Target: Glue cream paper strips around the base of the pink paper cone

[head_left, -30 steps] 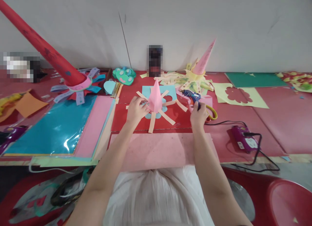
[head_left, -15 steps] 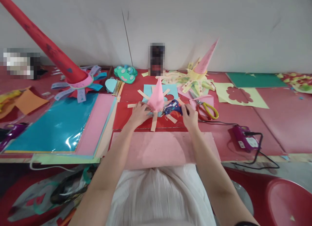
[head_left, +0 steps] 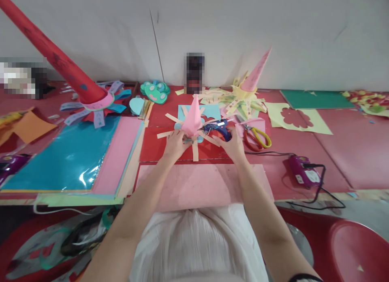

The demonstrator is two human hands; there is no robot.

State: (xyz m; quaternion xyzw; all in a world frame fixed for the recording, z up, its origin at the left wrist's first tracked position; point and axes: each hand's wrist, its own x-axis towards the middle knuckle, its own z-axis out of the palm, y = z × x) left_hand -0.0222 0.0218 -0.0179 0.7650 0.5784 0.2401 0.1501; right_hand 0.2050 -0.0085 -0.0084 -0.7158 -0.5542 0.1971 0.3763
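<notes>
A pink paper cone stands upright in front of me, with pale paper strips fanning out around its base. My left hand is at the lower left of the cone, its fingertips closed on the base edge. In my right hand is a dark blue hot glue gun, its nozzle pointing left at the lower right side of the cone. Part of the handle is hidden by my fingers. Light blue paper lies under and behind the cone.
Scissors lie right of the glue gun. A cord runs to a purple power box. A red cone hat stands left, a pink cone hat behind right. Coloured sheets are stacked left; a pink board lies nearest me.
The glue gun's nozzle has risen and now meets the cone's lower right side. My right hand has turned, its thumb now stretched to the left. The strips have shifted round slightly with the cone.
</notes>
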